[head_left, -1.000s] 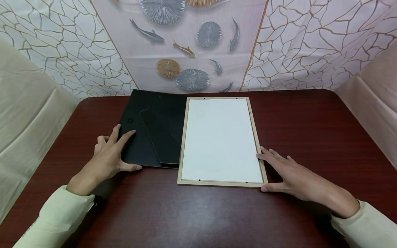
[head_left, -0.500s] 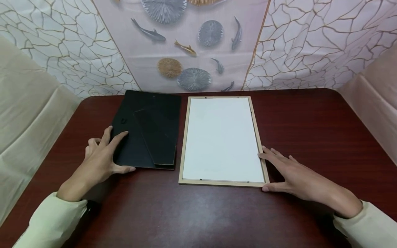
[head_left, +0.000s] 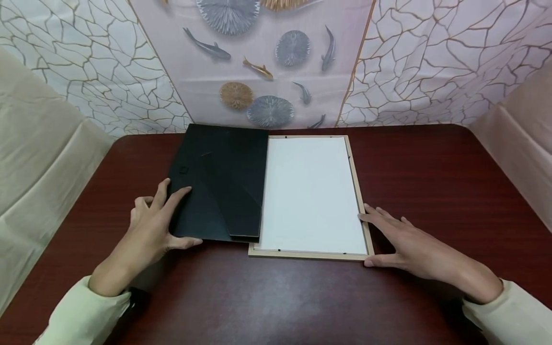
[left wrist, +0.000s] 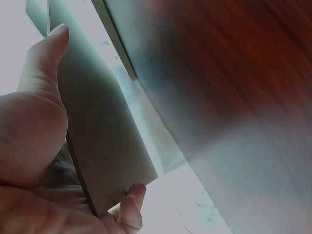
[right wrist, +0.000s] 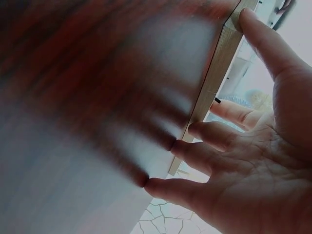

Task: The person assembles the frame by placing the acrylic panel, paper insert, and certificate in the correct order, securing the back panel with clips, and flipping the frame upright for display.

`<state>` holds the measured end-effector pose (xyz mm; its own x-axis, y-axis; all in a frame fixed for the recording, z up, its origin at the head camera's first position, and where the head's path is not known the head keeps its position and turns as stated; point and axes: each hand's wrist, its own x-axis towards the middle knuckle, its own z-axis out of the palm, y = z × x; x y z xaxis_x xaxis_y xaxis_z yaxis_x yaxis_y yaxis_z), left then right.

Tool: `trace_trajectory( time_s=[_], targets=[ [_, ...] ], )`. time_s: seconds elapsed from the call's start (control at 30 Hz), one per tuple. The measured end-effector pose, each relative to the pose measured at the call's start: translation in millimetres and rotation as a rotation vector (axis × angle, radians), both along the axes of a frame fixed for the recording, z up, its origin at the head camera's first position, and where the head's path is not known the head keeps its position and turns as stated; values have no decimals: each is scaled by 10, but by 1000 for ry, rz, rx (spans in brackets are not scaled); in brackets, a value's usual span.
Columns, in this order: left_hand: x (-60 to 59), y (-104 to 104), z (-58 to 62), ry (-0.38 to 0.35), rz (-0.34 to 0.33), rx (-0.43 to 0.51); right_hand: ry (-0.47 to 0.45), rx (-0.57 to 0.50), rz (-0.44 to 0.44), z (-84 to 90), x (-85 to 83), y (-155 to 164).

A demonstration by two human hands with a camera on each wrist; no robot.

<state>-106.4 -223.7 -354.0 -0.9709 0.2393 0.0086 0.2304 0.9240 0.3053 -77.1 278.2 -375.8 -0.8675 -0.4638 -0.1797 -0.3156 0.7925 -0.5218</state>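
so the black panel (head_left: 220, 184), gripped by the left hand (head_left: 148, 227), just got moved toward the spread right hand (head_left: 403, 242), meaning the frame (head_left: 310, 256) touched there was partly covered

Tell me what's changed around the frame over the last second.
The black board, held in the left hand, moved left, clear of the frame, then back right; it now overlaps the frame's left side. The left hand kept hold throughout. The frame, its white sheet and the right hand at the near right corner stayed put.
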Motion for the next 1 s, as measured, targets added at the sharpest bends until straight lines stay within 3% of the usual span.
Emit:
trace_trajectory(
  time_s=[0.4, 0.73, 1.0],
  targets=[
    [50, 554, -62, 32, -137, 17, 11, -8, 1, 0, 5, -23],
    [65, 942, -120, 61, -199, 23, 29, -10, 9, 6, 3, -56],
    [124, 1107, -102, -9, -202, -5, 28, -8, 6, 5, -6, -83]
  ],
)
